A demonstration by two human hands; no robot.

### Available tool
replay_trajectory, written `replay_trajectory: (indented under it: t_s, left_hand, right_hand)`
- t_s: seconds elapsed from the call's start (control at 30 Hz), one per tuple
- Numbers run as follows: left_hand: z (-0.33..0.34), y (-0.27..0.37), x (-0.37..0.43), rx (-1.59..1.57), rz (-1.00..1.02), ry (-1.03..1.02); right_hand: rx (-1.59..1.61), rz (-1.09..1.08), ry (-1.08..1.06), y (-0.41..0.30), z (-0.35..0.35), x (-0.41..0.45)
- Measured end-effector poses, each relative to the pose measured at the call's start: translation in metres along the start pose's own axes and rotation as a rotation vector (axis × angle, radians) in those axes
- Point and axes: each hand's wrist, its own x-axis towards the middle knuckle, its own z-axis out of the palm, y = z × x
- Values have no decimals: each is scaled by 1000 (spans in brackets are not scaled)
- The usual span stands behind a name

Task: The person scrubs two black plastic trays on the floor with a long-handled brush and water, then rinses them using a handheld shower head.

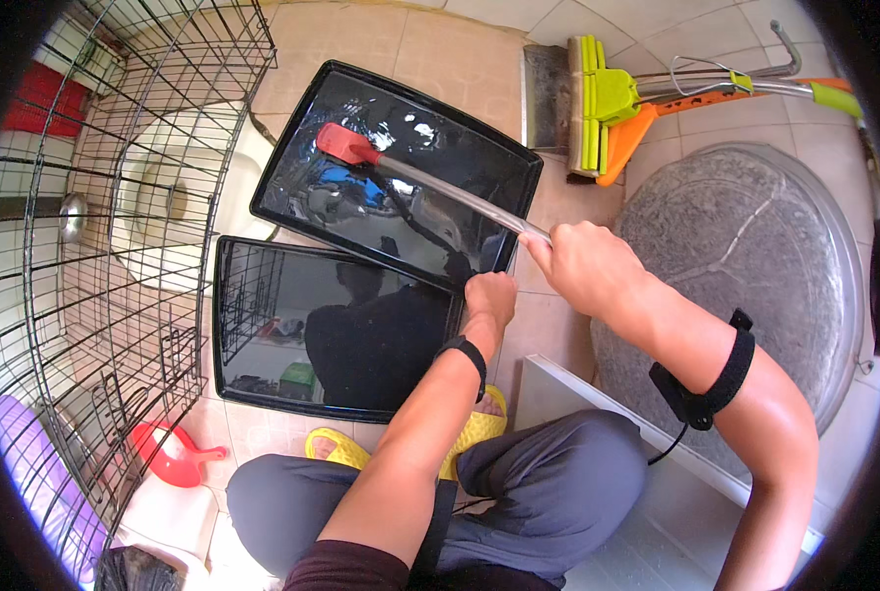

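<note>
My right hand point(591, 266) is wrapped around the metal handle of a red-headed brush point(347, 144). Its head rests on the wet, glossy floor of a black rectangular tray point(440, 214). At that tray's near right corner, my left hand point(492, 295) is closed on the rim. A second black tray point(285, 340), reflecting my outline, lies closer to me, partly overlapped by the first. The underside of the brush head is hidden.
A black wire cage point(137, 221) stands at the left, before a squat toilet point(226, 173). A red plastic scoop point(174, 454) lies below it. At the right are a green sponge mop point(606, 96), an orange-handled tool point(628, 144) and a large round metal lid or basin point(736, 244).
</note>
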Motion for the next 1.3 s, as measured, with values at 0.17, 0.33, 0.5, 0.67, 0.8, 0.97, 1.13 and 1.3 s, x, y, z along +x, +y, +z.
replay_trajectory:
  t_s: [0.17, 0.33, 0.5, 0.67, 0.8, 0.97, 1.13, 1.3]
  left_hand:
    - [1, 0, 0, -50, -52, -5]
    - [9, -1, 1, -122, -98, 52]
    - [14, -3, 2, -169, -97, 69]
    - [14, -2, 3, -171, -46, 65]
    - [9, 0, 1, -147, -36, 48]
    - [21, -13, -2, -167, -48, 102]
    - [7, 1, 0, -171, -13, 121]
    - [20, -7, 0, -183, -24, 119]
  right_hand:
    - [-82, 7, 39, 5, -4, 1]
    - [-341, 65, 128, 53, -18, 0]
    - [-460, 94, 112, 85, -27, -22]
    - [-445, 183, 28, 80, -22, -27]
    - [-285, 207, -14, 36, -11, -8]
    - [-196, 163, -13, 48, -5, -37]
    - [-175, 207, -40, 49, -8, -28]
    - [-126, 206, -38, 29, -1, -26]
